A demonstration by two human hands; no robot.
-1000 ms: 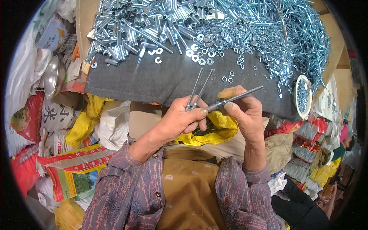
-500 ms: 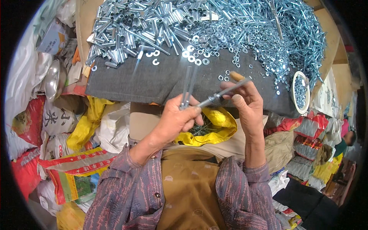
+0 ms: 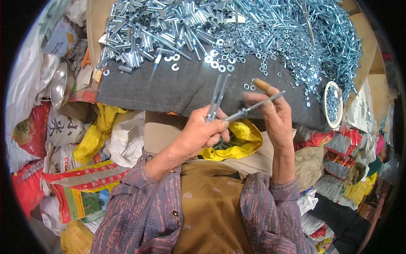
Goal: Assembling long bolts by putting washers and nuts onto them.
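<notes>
My left hand (image 3: 206, 132) is closed round several slim metal bolts. Two of them stand upright from its fingers, side by side. A third bolt (image 3: 259, 104) slants to the upper right, with a washer or nut (image 3: 242, 112) partway along its shaft. My right hand (image 3: 277, 120) is at this bolt's far end, thumb and fingers apart around the shaft; whether they touch it I cannot tell. One fingertip wears a tan finger cot (image 3: 262, 84), and another finger is blurred. Below the hands, an open yellow bag (image 3: 252, 146) on my lap holds metal pieces.
A dark cloth (image 3: 169, 91) covers the near part of the table. On it lie heaps of metal sleeves (image 3: 148, 29), loose washers (image 3: 215, 64) and long bolts (image 3: 338, 51). At the right edge stands a white bowl (image 3: 326, 103) of small parts. Several bags and sacks (image 3: 86, 180) flank me.
My left hand and its bolts have shifted slightly right in the picture. The right hand's fingers have moved along the slanted bolt's end, one of them smeared by motion.
</notes>
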